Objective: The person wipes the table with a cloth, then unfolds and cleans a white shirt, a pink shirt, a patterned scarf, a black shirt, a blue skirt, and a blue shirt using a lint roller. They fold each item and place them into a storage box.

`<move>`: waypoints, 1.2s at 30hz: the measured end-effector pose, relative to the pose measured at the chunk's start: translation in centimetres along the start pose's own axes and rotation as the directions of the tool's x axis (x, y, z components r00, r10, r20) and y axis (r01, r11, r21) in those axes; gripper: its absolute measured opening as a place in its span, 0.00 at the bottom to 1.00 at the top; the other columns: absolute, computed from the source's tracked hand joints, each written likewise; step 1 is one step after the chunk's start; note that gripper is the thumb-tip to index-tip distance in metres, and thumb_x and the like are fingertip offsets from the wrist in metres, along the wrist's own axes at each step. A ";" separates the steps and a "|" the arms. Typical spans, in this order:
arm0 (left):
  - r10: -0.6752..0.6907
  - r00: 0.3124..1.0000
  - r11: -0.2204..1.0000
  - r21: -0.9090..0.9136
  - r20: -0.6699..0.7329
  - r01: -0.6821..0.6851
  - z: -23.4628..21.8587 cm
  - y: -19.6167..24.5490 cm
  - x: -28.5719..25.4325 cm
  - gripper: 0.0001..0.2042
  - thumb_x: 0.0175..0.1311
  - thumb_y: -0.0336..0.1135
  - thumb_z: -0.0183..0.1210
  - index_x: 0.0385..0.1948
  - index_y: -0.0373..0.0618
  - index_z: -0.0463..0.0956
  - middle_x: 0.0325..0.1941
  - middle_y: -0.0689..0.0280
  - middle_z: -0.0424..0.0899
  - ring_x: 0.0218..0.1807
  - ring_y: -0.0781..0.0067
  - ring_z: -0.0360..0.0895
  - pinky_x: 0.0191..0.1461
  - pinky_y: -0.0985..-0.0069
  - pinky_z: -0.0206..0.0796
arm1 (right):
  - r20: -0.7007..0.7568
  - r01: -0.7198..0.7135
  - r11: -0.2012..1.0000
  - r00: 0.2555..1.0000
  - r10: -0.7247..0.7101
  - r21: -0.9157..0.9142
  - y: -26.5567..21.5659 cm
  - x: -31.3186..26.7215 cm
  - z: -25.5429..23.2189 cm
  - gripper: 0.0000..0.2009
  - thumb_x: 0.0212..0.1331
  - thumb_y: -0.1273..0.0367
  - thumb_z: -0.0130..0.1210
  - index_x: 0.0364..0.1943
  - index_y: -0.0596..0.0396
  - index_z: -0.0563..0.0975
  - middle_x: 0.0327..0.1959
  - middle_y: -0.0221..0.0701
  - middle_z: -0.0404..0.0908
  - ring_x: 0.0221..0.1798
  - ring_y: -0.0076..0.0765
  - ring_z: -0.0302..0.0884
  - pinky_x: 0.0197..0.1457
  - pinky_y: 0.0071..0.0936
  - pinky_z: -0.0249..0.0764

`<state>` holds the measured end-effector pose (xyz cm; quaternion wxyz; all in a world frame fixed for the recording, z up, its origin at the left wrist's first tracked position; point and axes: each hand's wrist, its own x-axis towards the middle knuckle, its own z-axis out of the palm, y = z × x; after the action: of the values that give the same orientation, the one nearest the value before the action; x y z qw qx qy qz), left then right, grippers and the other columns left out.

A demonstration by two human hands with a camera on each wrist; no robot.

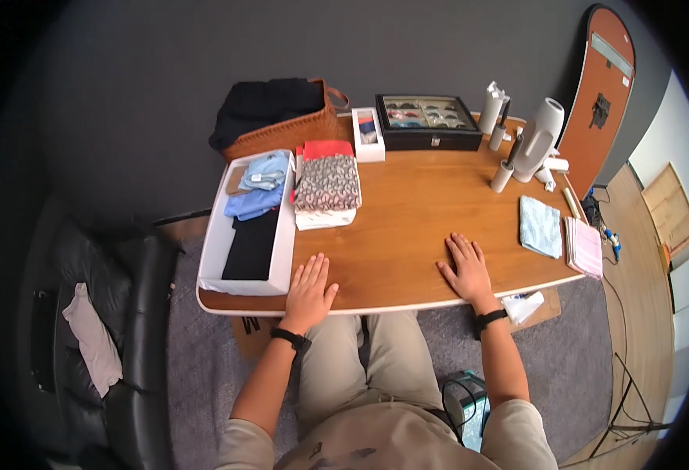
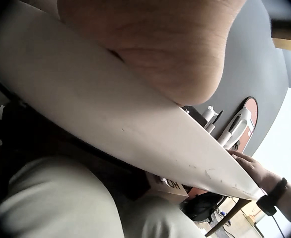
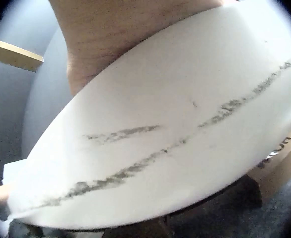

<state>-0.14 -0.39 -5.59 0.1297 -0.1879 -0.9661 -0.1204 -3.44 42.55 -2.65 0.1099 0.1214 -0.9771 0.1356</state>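
My left hand (image 1: 311,291) rests palm down on the front of the wooden table (image 1: 415,211), fingers extended, beside the corner of a white box (image 1: 283,270) of folded clothes. My right hand (image 1: 466,270) lies flat on the same tabletop, fingers spread, left of a light blue folded cloth (image 1: 540,227). Neither holds anything. Behind the left hand sits a stack of folded fabric with a patterned piece (image 1: 327,184) on top. In both wrist views the heel of the hand bears on the table's white edge (image 2: 110,114), and the fingers are hidden.
Along the back stand a brown basket (image 1: 282,135) of dark cloth, a narrow white box (image 1: 370,149) and a black display case (image 1: 430,139). At the right are a grey-white upright device (image 1: 544,137), lint rollers (image 1: 502,174) and a pink folded cloth (image 1: 583,247). A black sofa (image 1: 141,313) is at left.
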 end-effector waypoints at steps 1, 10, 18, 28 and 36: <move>-0.008 1.000 1.000 -0.009 0.013 0.008 0.0 0.0 0.0 0.34 0.81 0.49 0.53 0.80 0.37 0.62 0.87 0.53 0.62 0.88 0.53 0.56 0.89 0.53 0.47 | -0.015 0.008 1.000 1.000 -0.008 0.003 0.0 -0.1 0.0 0.33 0.76 0.49 0.55 0.76 0.56 0.71 0.82 0.43 0.68 0.86 0.50 0.60 0.90 0.51 0.49; -0.088 0.993 0.989 -0.116 0.083 0.097 -0.8 0.1 0.9 0.34 0.77 0.47 0.60 0.81 0.43 0.63 0.87 0.56 0.63 0.88 0.53 0.56 0.89 0.54 0.44 | -0.054 0.020 1.000 0.998 -0.020 0.000 0.5 -0.1 0.6 0.32 0.76 0.50 0.56 0.75 0.56 0.72 0.82 0.42 0.69 0.85 0.48 0.60 0.90 0.50 0.49; -0.114 0.990 0.964 -0.232 0.085 0.131 -0.6 -0.5 1.0 0.34 0.74 0.49 0.65 0.79 0.47 0.69 0.86 0.61 0.65 0.87 0.53 0.57 0.88 0.56 0.46 | -0.079 0.022 1.000 0.997 -0.022 0.008 0.6 -0.3 0.7 0.32 0.76 0.49 0.56 0.75 0.56 0.73 0.81 0.42 0.70 0.85 0.47 0.61 0.90 0.48 0.50; -0.109 0.993 0.959 -0.256 0.052 0.119 -0.2 -0.9 0.8 0.34 0.73 0.47 0.67 0.77 0.45 0.70 0.85 0.59 0.67 0.86 0.51 0.60 0.86 0.55 0.50 | -0.084 0.027 1.000 0.996 -0.026 0.011 0.9 -0.5 1.1 0.32 0.77 0.49 0.55 0.74 0.57 0.74 0.80 0.42 0.71 0.85 0.45 0.61 0.90 0.46 0.50; -0.120 0.992 0.961 -0.246 0.043 0.127 -0.1 -0.9 0.6 0.34 0.73 0.48 0.67 0.78 0.46 0.70 0.85 0.59 0.67 0.86 0.51 0.60 0.86 0.55 0.49 | -0.079 0.026 1.000 0.997 -0.025 0.003 0.8 -0.5 1.2 0.32 0.77 0.49 0.55 0.75 0.56 0.74 0.81 0.42 0.70 0.85 0.45 0.61 0.90 0.46 0.49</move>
<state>-1.03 -0.98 -5.46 0.0842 -0.1438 -0.9549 -0.2456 -3.42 43.06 -4.08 0.1497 0.1287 -0.9702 0.1409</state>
